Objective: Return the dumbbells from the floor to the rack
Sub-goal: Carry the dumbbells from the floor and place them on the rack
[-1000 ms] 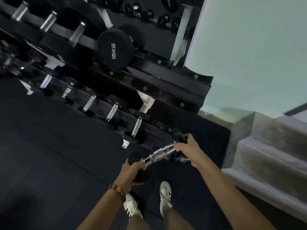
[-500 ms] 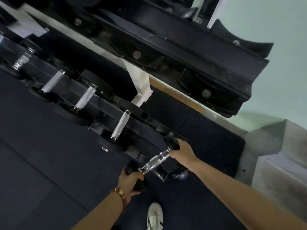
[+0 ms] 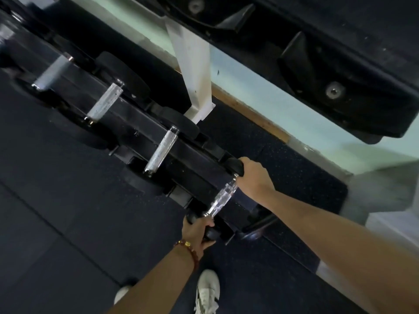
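Note:
A small dumbbell (image 3: 223, 198) with black ends and a shiny knurled handle lies across the right end of the rack's bottom tier (image 3: 199, 162). My left hand (image 3: 197, 232) grips its near black end. My right hand (image 3: 254, 177) grips its far black end. The handle runs diagonally between my two hands, over the black rail. Whether the ends rest in the cradles is hidden by my hands.
To the left on the same tier sit other dumbbells (image 3: 161, 151), (image 3: 104, 103). The rack's upper tier (image 3: 340, 71) overhangs at top right, on a white upright (image 3: 192, 71). Black rubber floor (image 3: 56, 223) lies below. My white shoes (image 3: 207, 291) stand near. Concrete steps (image 3: 390, 189) rise at right.
I have leaned in and down toward the rack. Both hands have carried the dumbbell forward from in front of the rack onto the right end of the bottom tier.

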`<control>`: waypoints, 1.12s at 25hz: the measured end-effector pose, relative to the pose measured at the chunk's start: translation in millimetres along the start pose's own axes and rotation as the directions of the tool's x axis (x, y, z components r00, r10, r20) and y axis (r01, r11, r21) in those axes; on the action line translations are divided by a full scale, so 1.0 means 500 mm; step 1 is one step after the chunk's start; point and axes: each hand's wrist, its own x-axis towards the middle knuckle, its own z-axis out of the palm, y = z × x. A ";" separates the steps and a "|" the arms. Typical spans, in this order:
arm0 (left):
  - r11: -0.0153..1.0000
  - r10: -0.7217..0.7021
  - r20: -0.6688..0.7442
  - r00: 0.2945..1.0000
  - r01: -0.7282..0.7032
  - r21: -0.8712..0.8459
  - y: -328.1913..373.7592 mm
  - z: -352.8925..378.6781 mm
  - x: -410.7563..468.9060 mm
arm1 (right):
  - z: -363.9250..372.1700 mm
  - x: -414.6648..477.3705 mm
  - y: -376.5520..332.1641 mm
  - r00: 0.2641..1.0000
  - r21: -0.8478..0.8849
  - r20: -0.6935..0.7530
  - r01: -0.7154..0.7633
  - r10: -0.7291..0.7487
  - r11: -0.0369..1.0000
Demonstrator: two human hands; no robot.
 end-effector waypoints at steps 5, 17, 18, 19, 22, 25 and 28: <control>0.998 -0.010 0.018 1.000 0.011 -0.055 -0.013 0.009 -0.003 | -0.007 0.020 0.035 0.979 -0.153 0.087 0.195 -0.184 0.969; 0.999 0.031 -0.004 0.999 -0.031 0.005 -0.015 -0.011 -0.033 | 0.090 -0.052 0.073 0.939 -0.028 -0.342 0.031 -0.039 0.999; 0.999 0.044 -0.010 0.999 -0.043 0.023 -0.019 -0.018 -0.035 | 0.097 -0.059 0.076 0.936 -0.034 -0.351 0.030 -0.040 0.999; 0.998 0.051 -0.015 0.999 -0.051 0.046 -0.022 -0.025 -0.033 | 0.101 -0.067 0.079 0.936 -0.050 -0.350 0.031 -0.046 0.998; 0.993 0.071 -0.049 0.996 -0.065 0.101 -0.001 -0.031 -0.039 | 0.094 -0.087 0.078 0.938 -0.065 -0.341 0.035 -0.055 0.997; 0.937 0.305 -0.175 0.936 -0.262 0.231 0.065 -0.032 -0.079 | 0.049 -0.107 0.046 0.897 -0.070 -0.409 0.152 -0.167 0.986; 0.679 0.689 -0.252 0.680 -0.484 0.552 0.166 -0.054 -0.120 | 0.007 -0.107 -0.023 0.890 0.019 -0.356 0.312 -0.285 0.950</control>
